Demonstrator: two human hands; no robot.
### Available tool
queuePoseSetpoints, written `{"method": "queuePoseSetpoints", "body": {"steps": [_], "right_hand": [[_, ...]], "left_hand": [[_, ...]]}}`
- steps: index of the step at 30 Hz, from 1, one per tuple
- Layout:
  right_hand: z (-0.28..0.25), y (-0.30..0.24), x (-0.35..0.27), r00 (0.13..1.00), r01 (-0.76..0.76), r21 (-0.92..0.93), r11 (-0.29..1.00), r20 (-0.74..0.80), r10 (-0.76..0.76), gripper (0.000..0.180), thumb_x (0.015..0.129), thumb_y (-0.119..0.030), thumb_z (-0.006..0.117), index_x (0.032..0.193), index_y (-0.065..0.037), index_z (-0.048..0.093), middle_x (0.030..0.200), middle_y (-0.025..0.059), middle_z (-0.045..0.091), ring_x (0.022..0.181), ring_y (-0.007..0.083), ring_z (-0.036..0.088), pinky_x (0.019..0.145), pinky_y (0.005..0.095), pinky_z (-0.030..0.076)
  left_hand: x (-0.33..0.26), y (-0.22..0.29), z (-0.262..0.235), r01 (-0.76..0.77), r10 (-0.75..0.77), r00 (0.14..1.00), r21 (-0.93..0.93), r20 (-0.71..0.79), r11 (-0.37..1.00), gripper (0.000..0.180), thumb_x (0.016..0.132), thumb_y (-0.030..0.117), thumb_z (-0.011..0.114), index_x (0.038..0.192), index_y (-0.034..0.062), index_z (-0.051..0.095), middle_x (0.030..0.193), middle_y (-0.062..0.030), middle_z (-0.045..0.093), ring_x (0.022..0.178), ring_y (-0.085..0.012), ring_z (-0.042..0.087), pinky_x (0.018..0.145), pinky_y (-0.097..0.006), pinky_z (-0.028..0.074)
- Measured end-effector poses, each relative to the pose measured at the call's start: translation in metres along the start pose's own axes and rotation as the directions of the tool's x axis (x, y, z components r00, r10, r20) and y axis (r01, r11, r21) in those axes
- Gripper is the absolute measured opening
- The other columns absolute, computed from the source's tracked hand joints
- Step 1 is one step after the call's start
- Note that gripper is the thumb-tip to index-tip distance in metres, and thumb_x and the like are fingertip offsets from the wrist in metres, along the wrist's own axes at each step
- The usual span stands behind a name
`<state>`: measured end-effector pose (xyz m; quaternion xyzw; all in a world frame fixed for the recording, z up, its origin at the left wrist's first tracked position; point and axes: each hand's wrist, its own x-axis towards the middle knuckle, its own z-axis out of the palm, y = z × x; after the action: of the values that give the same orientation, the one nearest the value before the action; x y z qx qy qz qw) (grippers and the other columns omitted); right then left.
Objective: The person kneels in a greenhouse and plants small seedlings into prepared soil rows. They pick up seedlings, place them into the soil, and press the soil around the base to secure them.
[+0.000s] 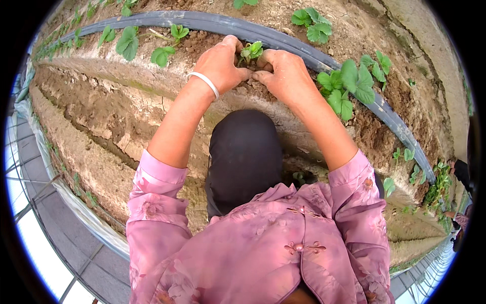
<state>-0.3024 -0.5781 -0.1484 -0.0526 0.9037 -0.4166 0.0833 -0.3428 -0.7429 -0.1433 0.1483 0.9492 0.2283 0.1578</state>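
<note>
A small strawberry seedling [251,51] stands in the loose soil of a raised bed, just in front of a dark drip hose. My left hand [220,65], with a white band at its wrist, curls around the seedling's base from the left. From the right, my right hand [287,76] closes in with bent fingers. Both thumbs nearly meet in the soil on the near side of the stem. Soil clings to my fingers, and some fingertips are hidden behind the leaves or in the earth.
The drip hose [202,20] curves along the bed. Other strawberry plants [349,83] grow on both sides of it. My dark-clad knee [245,157] is below my hands, against the bed's side. A furrow [101,137] lies left, with plastic sheeting [86,218] beyond.
</note>
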Motion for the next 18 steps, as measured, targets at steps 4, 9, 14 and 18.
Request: {"method": "queuePoseSetpoints", "body": {"steps": [4,9,14,18], "right_hand": [[-0.001,0.000,0.001,0.999,-0.010,-0.039,0.999,0.034,0.011,0.020,0.075,-0.008,0.070,0.091,0.001,0.065,0.078,0.0178,0.066,0.074,0.0315,0.065,0.069,0.0390,0.050],[-0.006,-0.006,-0.012,0.999,-0.035,-0.168,0.985,0.006,0.036,0.022,0.075,-0.011,0.071,0.092,0.000,0.063,0.085,0.0185,0.063,0.081,0.0355,0.062,0.073,0.0419,0.049],[0.004,-0.001,-0.017,0.998,0.017,-0.242,0.970,-0.059,-0.032,0.021,0.075,-0.010,0.069,0.091,-0.001,0.060,0.092,0.0196,0.059,0.086,0.0381,0.061,0.075,0.0455,0.051],[0.006,0.001,-0.004,0.990,0.051,-0.336,0.941,-0.105,-0.091,0.012,0.076,-0.004,0.061,0.088,-0.003,0.062,0.087,0.0169,0.061,0.082,0.0358,0.064,0.070,0.0446,0.054]], "left_hand": [[0.009,-0.003,0.006,0.010,-0.011,1.000,0.113,0.001,0.994,0.051,0.066,0.020,0.078,0.106,0.0006,0.052,0.081,-0.0162,0.063,0.082,-0.0346,0.063,0.072,-0.041,0.049],[0.005,-0.005,0.002,-0.003,0.004,1.000,-0.021,0.013,1.000,0.052,0.066,0.021,0.079,0.107,0.0011,0.055,0.076,-0.0123,0.063,0.073,-0.0273,0.062,0.067,-0.037,0.049],[0.004,-0.010,0.010,0.024,-0.034,0.998,-0.185,-0.048,0.982,0.043,0.069,0.026,0.078,0.105,0.0079,0.063,0.089,-0.0105,0.065,0.080,-0.0242,0.061,0.072,-0.035,0.048],[0.005,-0.024,0.015,-0.051,0.032,0.997,-0.268,-0.077,0.962,0.026,0.072,0.016,0.071,0.097,0.0101,0.066,0.099,-0.0129,0.065,0.089,-0.0302,0.062,0.079,-0.038,0.048]]}}
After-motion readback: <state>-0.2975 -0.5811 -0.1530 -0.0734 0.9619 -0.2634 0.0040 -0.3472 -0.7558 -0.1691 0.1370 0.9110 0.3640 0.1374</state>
